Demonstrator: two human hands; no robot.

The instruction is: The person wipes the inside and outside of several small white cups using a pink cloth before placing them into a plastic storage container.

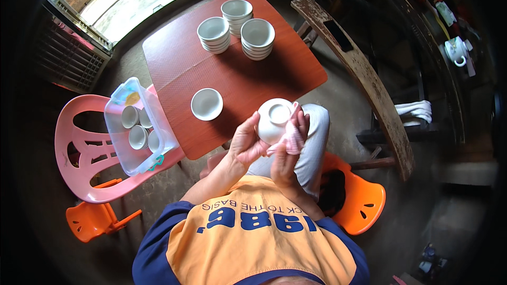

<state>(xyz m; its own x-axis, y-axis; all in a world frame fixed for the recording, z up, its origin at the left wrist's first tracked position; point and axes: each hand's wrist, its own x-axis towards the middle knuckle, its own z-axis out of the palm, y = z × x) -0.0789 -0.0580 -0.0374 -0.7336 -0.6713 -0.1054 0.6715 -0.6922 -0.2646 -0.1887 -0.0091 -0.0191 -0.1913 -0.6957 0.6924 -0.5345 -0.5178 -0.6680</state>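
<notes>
A white bowl (269, 128) is held bottom up above my lap, its foot ring facing the camera. My left hand (245, 138) grips its left side. My right hand (291, 142) presses a pink and white cloth (292, 139) against the bowl's right side; some fingers are hidden behind bowl and cloth. A single white bowl (206, 104) stands upright on the red-brown table (178, 87), left of my hands. Farther back on the table are three stacks of white bowls, a left one (214, 35), a rear one (237, 14) and a right one (258, 39).
On a pink plastic chair (65, 146) at the left sits a clear plastic bin (122, 158) with several white bowls. Orange chairs stand at lower left (89, 221) and right (366, 206). A worn wooden bench (376, 87) bearing a dark phone-like object (338, 35) runs along the right.
</notes>
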